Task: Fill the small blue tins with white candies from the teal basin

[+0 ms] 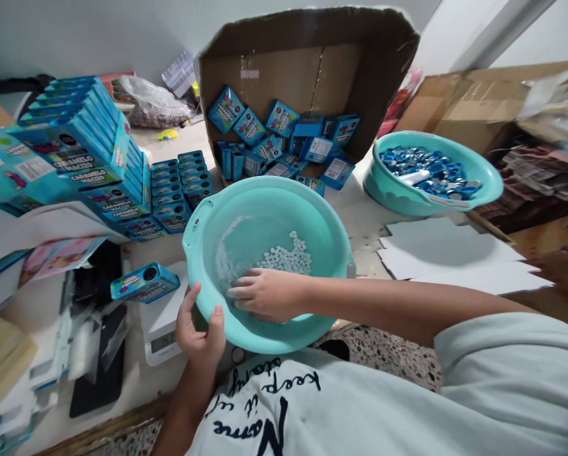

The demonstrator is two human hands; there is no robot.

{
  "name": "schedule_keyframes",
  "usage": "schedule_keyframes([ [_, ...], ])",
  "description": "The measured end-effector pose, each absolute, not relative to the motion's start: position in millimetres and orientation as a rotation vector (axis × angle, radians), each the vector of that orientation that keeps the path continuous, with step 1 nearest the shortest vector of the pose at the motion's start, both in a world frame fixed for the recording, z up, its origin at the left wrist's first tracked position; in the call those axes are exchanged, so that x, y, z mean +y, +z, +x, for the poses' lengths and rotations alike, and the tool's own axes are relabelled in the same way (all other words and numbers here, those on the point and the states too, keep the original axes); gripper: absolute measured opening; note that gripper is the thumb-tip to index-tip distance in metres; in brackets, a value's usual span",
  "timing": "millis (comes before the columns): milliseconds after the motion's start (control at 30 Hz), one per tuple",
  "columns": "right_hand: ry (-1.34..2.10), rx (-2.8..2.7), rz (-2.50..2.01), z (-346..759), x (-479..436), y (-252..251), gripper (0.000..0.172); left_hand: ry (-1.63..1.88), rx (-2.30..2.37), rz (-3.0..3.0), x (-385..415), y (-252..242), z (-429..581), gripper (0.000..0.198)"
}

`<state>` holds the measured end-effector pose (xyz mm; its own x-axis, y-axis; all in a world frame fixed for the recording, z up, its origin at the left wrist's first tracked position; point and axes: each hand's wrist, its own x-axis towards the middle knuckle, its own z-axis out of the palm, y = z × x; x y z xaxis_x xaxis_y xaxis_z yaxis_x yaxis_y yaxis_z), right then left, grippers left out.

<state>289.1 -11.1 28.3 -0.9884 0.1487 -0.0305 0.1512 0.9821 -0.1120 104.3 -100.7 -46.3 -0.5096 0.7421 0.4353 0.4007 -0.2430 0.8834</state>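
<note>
A turquoise plastic basin [328, 234] sits in front of me, with small round white tablets [290, 258] heaped inside and white powder smeared on its floor. My left hand [202, 329] holds the basin's near left rim, thumb over the edge and a finger along the outside. Inside the basin, my right hand [265, 294] reaches left with fingers stretched and slightly bent, their tips whitened by powder. Whatever lies under that palm is hidden. Left of the basin, a blue candy box [145, 282] rests partly over a white digital scale [163, 326].
Blue boxes [88, 145] are stacked at the left. Behind the basin, an open carton [284, 66] holds several more. A second turquoise basin [383, 187] of blue-and-silver pieces stands right, near white sheets [454, 253]. A black flat object [98, 380] lies lower left.
</note>
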Motion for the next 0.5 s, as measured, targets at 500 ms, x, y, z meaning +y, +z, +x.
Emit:
schedule_keyframes([
  [500, -0.384, 2.927, 0.516, 332.3, -23.1, 44.3, 0.013, 1.838, 1.705, 1.252, -98.2, -38.9, 109.7, 0.058],
])
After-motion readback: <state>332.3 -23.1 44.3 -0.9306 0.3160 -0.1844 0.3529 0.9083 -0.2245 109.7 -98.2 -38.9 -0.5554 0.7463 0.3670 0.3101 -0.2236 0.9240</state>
